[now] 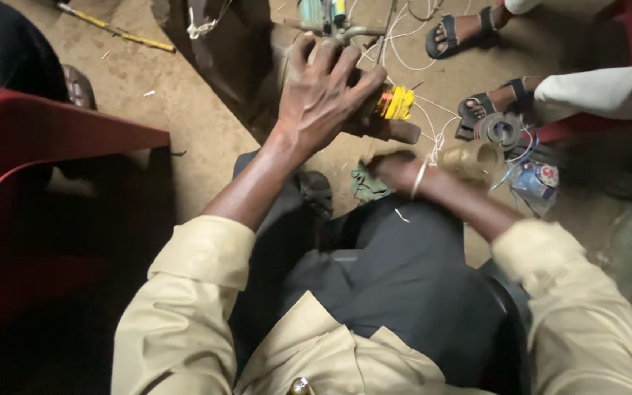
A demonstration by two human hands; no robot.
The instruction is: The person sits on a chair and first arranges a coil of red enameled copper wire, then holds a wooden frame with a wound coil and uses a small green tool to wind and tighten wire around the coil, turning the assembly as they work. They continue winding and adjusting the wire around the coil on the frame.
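Note:
My left hand lies spread over a brown metal part, fingers draped across its top, next to a yellow block fixed on it. My right hand is blurred lower down, fingers curled; what it grips is hidden. A metal bangle circles that wrist. Beside it sits a tan cylindrical piece. White wires trail around the part.
Another person's sandalled feet and white trouser leg are at the upper right. A round metal disc and a plastic packet lie on the dirt floor. A red chair stands left. A yellow-handled tool lies at the top.

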